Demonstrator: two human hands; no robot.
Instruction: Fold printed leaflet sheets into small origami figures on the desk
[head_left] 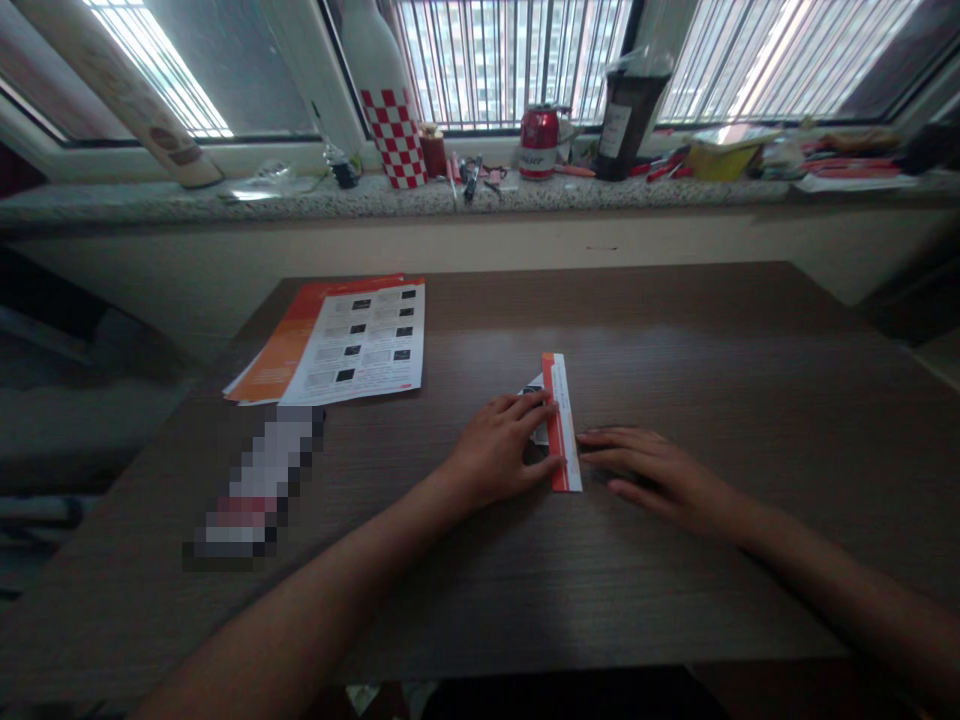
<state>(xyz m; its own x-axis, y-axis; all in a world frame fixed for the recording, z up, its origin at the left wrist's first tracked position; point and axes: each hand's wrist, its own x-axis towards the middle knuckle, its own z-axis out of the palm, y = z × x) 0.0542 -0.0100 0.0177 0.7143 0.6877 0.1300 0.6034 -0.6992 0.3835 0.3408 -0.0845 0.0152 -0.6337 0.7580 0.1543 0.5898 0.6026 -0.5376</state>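
Note:
On the brown table lies a small folded paper (564, 430), a narrow strip with orange and white bands and a pale pointed flap out to its left. My left hand (501, 448) holds it from the left side, its fingertips and thumb pressed on the orange band. Part of the flap is hidden under those fingers. To the right, my right hand (651, 470) is open, fingers stretched out toward the strip's right edge. Whether its fingertips touch the paper I cannot tell. Nothing shows in that hand.
A stack of orange and white printed sheets (360, 345) lies at the table's back left, with a blurred-out oblong object (259, 485) in front of it. Along the stone windowsill (300, 205) stand a red-and-white checked bottle (391, 130), a red can (539, 140) and a dark cup (628, 125).

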